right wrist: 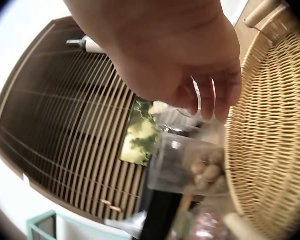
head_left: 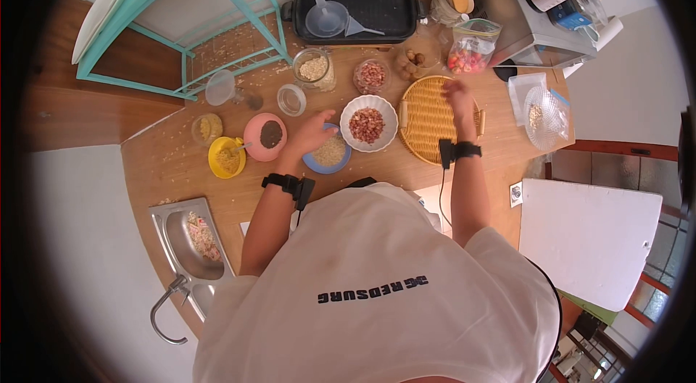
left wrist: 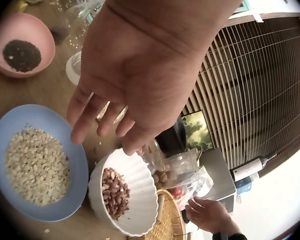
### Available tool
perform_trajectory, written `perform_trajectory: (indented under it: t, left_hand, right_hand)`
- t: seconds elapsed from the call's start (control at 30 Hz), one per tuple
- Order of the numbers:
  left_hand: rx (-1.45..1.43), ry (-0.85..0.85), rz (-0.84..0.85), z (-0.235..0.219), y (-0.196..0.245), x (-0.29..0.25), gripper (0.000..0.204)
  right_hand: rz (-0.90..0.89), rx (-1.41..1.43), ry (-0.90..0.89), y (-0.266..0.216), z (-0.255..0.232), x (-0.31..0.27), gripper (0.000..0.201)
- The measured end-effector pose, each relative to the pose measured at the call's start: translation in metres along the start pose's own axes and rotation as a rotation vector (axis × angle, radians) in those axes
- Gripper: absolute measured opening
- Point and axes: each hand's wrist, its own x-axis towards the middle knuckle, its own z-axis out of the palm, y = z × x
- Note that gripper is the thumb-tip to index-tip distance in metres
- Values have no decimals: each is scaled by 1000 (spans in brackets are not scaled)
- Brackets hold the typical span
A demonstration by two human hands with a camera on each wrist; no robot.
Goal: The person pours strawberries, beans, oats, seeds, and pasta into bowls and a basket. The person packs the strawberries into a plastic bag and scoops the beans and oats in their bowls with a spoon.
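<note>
Over the counter (head_left: pixel 170 158), I have both hands free of any load, as far as the views show. The left hand (head_left: pixel 312 135) is open, palm and loosely straight fingers above the gap by the blue plate (left wrist: pixel 80 162) and the white bowl (left wrist: pixel 144 200). The right hand (head_left: pixel 458 99) hangs relaxed over the far right part of the wicker basket (head_left: pixel 431 126); its fingers bend slightly, and I can't tell whether they touch the rim. I'd judge this a reaching or positioning step, with nothing lifted. If the basket is wanted, the next move calls for lowering the right hand and closing it on the rim or a handle. The basket lies flat, just right of the white bowl. Being round, it has no clear long axis or pointing end; its handle line runs roughly left to right.
</note>
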Motion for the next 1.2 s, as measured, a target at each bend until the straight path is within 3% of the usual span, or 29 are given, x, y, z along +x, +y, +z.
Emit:
perform_trajectory:
  t: [0.03, 0.1, 0.23, 0.33, 0.4, 0.5, 0.67, 0.77, 0.87, 0.93, 1.03, 1.07, 1.13, 1.17, 1.2]
  left_hand:
    - [23, -38, 13, 5, -7, 4, 49]
    - [124, -86, -7, 17, -27, 15, 49]
    - [320, -152, -28, 25, -32, 15, 54]
    - [312, -102, -68, 23, -25, 10, 51]
    - [304, -61, -94, 23, -30, 8, 50]
    - [286, 27, -134, 24, -36, 7, 49]
    - [237, 183, -124, 13, -33, -7, 44]
    - [25, 220, -143, -1, -36, -18, 39]
    - [-75, 342, -53, -16, -41, -33, 31]
    - [-362, 239, -148, -29, -51, -41, 25]
    - [-583, 336, -98, -47, -70, -61, 19]
    - [-580, 342, -96, -56, -74, -70, 19]
    - [-621, 564, -169, -73, -82, -95, 15]
    - [-639, 675, -207, -83, -87, -107, 14]
    - [-633, 678, -211, -89, -107, -115, 14]
  right_hand:
    - [-4, -171, -125, 15, 5, -6, 24]
    - [-252, -594, -404, 18, 22, -36, 28]
    - [-162, -478, -483, 22, 40, -64, 32]
    - [-270, -626, -437, 14, 32, -70, 34]
    - [-168, -524, -719, 17, 31, -71, 34]
    - [-234, -682, -765, 24, 39, -83, 32]
    - [-246, -907, -732, 29, 45, -85, 28]
    - [-243, -1080, -777, 19, 40, -78, 26]
    - [-171, -1148, -765, -3, 40, -72, 23]
    - [-182, -1209, -331, -29, 51, -75, 21]
    - [-314, -1153, -195, -90, 82, -99, 22]
    - [-320, -1150, -195, -106, 95, -110, 22]
    - [-448, -853, -314, -129, 127, -133, 23]
    - [-450, -847, -316, -131, 145, -142, 23]
    - [-478, -727, -450, -131, 165, -151, 23]
